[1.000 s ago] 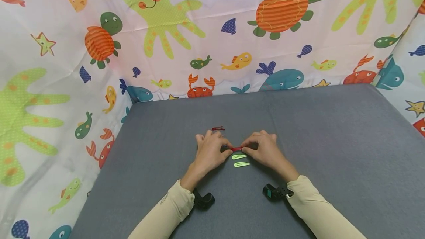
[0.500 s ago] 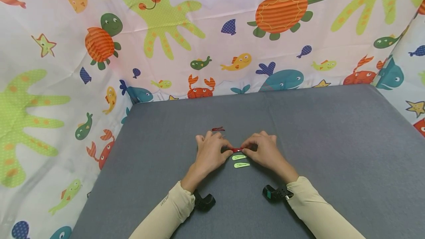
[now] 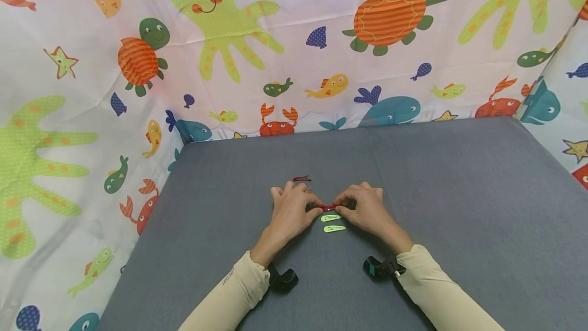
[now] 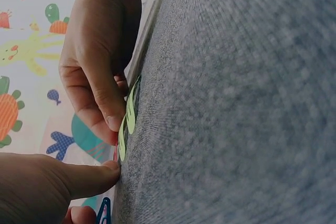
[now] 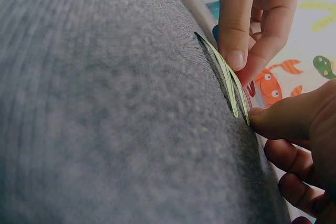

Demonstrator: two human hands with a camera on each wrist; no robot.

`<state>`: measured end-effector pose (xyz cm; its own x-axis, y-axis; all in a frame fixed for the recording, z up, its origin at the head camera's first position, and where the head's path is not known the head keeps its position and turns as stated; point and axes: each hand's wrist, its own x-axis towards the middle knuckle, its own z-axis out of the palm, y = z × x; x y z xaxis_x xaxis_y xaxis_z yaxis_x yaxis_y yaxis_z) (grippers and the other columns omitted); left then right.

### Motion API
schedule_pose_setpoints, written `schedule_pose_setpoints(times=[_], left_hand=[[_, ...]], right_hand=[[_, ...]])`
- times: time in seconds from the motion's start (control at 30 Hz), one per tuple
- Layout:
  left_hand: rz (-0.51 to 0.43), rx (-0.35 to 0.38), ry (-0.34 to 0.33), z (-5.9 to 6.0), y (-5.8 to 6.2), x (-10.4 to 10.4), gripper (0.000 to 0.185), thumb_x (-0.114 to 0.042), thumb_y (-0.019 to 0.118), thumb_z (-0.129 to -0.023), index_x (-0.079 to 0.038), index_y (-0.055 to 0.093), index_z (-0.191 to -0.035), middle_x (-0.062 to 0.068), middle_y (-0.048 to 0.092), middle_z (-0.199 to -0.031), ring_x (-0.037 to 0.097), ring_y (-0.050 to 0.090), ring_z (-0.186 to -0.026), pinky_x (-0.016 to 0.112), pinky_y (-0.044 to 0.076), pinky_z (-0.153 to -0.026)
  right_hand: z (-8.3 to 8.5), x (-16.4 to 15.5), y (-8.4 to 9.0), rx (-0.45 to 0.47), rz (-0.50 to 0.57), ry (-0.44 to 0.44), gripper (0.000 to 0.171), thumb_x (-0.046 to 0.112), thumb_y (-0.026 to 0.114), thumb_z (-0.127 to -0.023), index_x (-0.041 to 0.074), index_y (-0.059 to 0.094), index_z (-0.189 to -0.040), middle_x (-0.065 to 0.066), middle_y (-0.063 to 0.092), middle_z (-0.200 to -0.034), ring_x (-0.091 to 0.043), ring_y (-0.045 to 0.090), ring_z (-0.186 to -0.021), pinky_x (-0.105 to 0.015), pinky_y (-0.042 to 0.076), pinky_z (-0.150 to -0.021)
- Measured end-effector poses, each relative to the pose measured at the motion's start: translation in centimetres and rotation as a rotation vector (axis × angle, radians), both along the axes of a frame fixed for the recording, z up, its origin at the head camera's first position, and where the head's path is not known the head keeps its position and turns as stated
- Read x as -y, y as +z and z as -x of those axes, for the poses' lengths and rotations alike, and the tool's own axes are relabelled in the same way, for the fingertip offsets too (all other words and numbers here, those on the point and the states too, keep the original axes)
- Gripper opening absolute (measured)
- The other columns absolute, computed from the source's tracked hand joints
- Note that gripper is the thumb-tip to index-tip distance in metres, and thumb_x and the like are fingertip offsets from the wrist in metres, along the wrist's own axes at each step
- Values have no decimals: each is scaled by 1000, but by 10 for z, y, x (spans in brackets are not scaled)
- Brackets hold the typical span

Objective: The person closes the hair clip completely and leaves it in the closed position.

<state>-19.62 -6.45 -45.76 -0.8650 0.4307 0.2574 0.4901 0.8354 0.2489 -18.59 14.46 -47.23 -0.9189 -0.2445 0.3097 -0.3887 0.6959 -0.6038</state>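
Note:
A red snap hair clip (image 3: 328, 208) lies between my two hands on the grey table. Its left end is pinched by the thumb and forefinger of my left hand (image 3: 292, 207), its right end by those of my right hand (image 3: 366, 208). Fingertips cover both ends. Just nearer to me are two lime green snap clips, one (image 3: 325, 218) close behind the other (image 3: 327, 229). In the left wrist view a dark teal clip (image 4: 105, 212) shows beside my left hand; from the head it is mostly hidden.
Beyond my left hand lies another red hair clip (image 3: 301, 179), its two parts spread apart. Grey cloth (image 3: 459, 208) covers the table. A white curtain (image 3: 257, 29) printed with sea animals hangs along the back and sides. Each wrist wears a black camera mount (image 3: 283, 279).
Both hands keep their pinch on the red hair clip, which has shifted very slightly toward me. The other clips stay where they were.

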Motion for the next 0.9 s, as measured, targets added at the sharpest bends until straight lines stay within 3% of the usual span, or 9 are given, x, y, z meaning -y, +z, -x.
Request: schedule_pose_setpoints(times=[0.23,0.43,0.9], left_hand=[[-22,-5,-3,2,5,2,12,-37,82,-85,-33,82,-96,-5,68,-98,20,48,-90,49,23,-79],[-74,-16,19,5,13,9,15,-32,85,-83,-30,82,-98,-2,66,-90,17,42,-81,48,20,-78],[-22,89,94,10,29,27,25,-32,86,-82,-28,81,-106,2,60,-84,18,41,-82,50,18,-80]], right_hand=[[0,-1,-1,5,10,6,10,11,84,-81,17,79,-86,4,70,-82,-15,46,-78,-45,22,-79],[1,-1,0,5,24,11,9,11,84,-80,16,79,-87,2,71,-83,-16,45,-78,-45,21,-80],[0,-1,0,72,85,24,11,18,80,-87,17,79,-98,3,69,-87,-19,46,-83,-46,18,-82]])
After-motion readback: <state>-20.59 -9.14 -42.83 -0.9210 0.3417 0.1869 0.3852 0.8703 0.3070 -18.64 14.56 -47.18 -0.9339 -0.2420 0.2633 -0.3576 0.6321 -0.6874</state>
